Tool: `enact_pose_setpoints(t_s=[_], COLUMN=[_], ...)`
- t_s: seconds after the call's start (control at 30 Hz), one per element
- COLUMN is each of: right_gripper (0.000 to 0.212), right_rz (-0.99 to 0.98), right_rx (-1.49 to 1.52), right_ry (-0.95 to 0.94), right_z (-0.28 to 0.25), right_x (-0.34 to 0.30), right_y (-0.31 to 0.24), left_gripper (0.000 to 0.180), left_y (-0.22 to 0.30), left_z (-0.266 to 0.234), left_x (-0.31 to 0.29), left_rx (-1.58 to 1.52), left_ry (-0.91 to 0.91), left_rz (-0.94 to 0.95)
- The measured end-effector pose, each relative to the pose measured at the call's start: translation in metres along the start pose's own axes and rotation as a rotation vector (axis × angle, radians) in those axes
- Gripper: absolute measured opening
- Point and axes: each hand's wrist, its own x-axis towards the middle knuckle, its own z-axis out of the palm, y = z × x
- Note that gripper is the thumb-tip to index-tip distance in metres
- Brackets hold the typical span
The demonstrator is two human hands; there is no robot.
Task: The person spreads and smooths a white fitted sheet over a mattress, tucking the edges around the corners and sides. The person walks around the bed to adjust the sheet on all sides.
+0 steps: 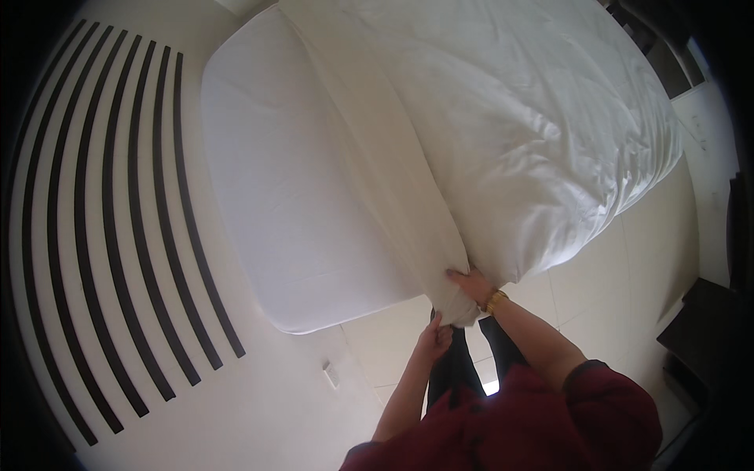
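A white duvet covers the right part of the bed, and its top edge is turned back into a long folded band. At the near end of that band, by the bed's side, my left hand is closed on the hanging corner of the fold. Just above and to the right, my right hand, with a gold watch on the wrist, lies on the duvet's edge with its thumb and fingers gripping the cloth. To the left of the fold the mattress shows in a smooth white fitted sheet.
Dark vertical slats run along the pale wall at the left, beside the bed's head end. A white wall socket sits low near the bed. Dark furniture stands at the right, past the tiled floor.
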Motion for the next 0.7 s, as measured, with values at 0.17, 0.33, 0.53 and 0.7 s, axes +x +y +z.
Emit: enact_pose_setpoints(t_s=[0.17,0.33,0.53,0.7], right_gripper=[0.064,0.060,0.055,0.061], right_rz=[-0.025,-0.231,-0.163,-0.122], right_rx=[-0.169,-0.400,-0.347,-0.393], right_ry=[0.044,0.023,-0.010,-0.061], right_z=[-0.001,-0.006,0.005,-0.003], right_x=[0.042,0.016,0.002,0.011], right_y=[0.032,0.037,0.027,0.026], left_gripper=[0.035,0.034,0.032,0.023], left_y=[0.048,0.119,0.169,0.191], left_z=[-0.024,0.070,0.149,0.163], left_x=[0.053,0.057,0.061,0.059], left_rx=[0.868,1.124,1.143,1.363], left_ry=[0.843,0.869,1.119,0.965], left_rz=[0.450,1.561,1.503,1.361])
